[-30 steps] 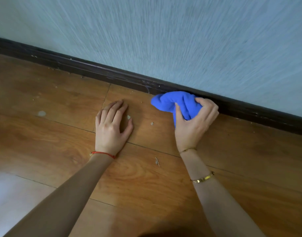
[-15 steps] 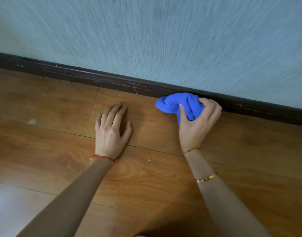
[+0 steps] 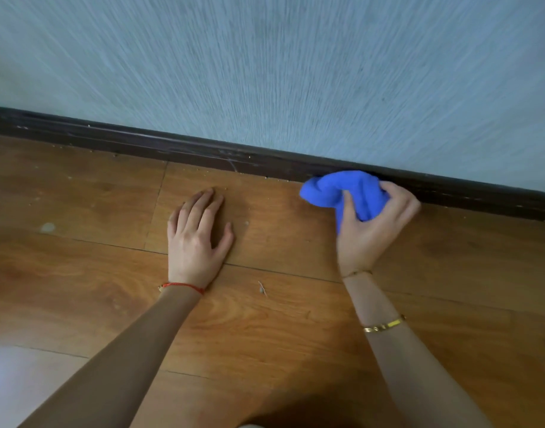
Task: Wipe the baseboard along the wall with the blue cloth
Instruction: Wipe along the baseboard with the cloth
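Note:
A dark brown baseboard (image 3: 184,151) runs along the foot of a pale blue textured wall (image 3: 280,72), sloping down to the right. My right hand (image 3: 373,230) grips a bunched blue cloth (image 3: 339,188) and presses it against the baseboard right of centre. The cloth hides a short stretch of the board. My left hand (image 3: 197,239) lies flat on the wooden floor (image 3: 79,273), palm down, fingers a little apart, holding nothing, well short of the baseboard.
Small crumbs and specks lie along the floor at the baseboard's foot on the left. A pale spot (image 3: 47,227) marks the floor at the left, and a bit of debris (image 3: 262,288) lies between my forearms.
My right hand and the cloth have slid to the right along the baseboard. My left hand has stayed planted on the floor. The view has shifted a little.

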The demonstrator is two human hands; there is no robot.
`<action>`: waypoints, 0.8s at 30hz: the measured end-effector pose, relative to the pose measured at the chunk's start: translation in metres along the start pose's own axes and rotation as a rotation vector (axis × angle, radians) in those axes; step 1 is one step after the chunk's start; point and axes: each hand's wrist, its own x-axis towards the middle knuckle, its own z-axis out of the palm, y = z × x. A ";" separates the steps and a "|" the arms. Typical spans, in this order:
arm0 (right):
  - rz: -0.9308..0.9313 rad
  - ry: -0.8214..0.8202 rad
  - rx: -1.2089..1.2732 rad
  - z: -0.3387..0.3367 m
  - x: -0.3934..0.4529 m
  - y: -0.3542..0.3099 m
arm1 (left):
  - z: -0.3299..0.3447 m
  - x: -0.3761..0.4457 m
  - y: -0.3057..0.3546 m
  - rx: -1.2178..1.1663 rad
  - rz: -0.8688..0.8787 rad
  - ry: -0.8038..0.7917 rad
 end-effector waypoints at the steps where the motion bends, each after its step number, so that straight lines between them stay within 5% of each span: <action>1: 0.021 0.039 -0.003 -0.009 0.003 0.006 | 0.000 0.001 0.001 -0.003 -0.002 -0.003; 9: -0.097 -0.136 0.015 0.028 -0.012 -0.022 | 0.001 0.000 0.001 -0.008 0.007 0.007; 17: 0.039 0.081 0.021 -0.021 0.012 0.017 | 0.002 0.000 0.002 0.006 0.002 0.008; 24: -0.100 -0.142 0.053 0.021 -0.004 -0.022 | 0.002 0.000 -0.001 -0.012 0.014 0.012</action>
